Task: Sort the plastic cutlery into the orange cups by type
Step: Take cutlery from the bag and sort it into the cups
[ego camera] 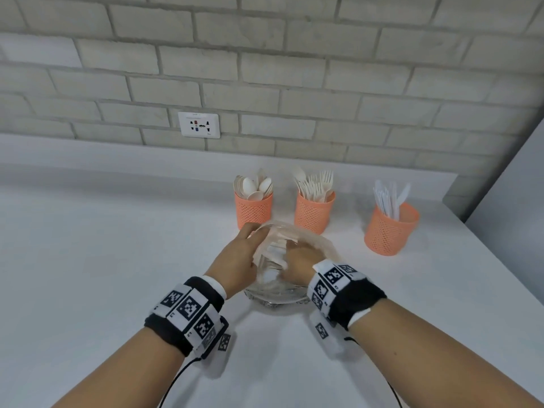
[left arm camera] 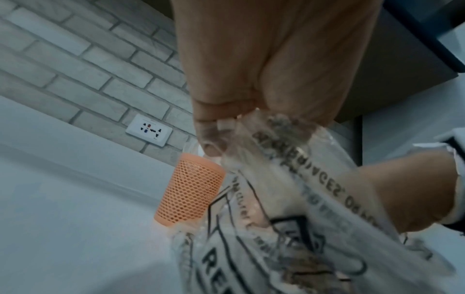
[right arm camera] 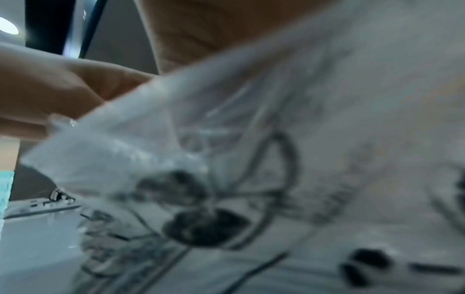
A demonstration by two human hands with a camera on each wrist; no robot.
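Note:
A clear plastic bag (ego camera: 273, 278) with black print sits on the white counter in front of me. My left hand (ego camera: 253, 245) pinches its open edge between thumb and fingers (left arm camera: 214, 137). My right hand (ego camera: 298, 256) is pushed into the bag's mouth, and plastic hides its fingers. Behind the bag stand three orange mesh cups: the left cup (ego camera: 253, 212) holds spoons, the middle cup (ego camera: 314, 214) forks with one spoon among them, and the right cup (ego camera: 388, 234) white knives. In the right wrist view the bag (right arm camera: 276, 159) fills the frame, with the left hand (right arm camera: 57, 99) beside it.
A brick wall with a white socket (ego camera: 199, 125) runs behind the counter. A grey panel (ego camera: 512, 184) closes the right side. The counter's right edge slants close past the knife cup. The spoon cup (left arm camera: 191, 191) stands just beyond my left fingers.

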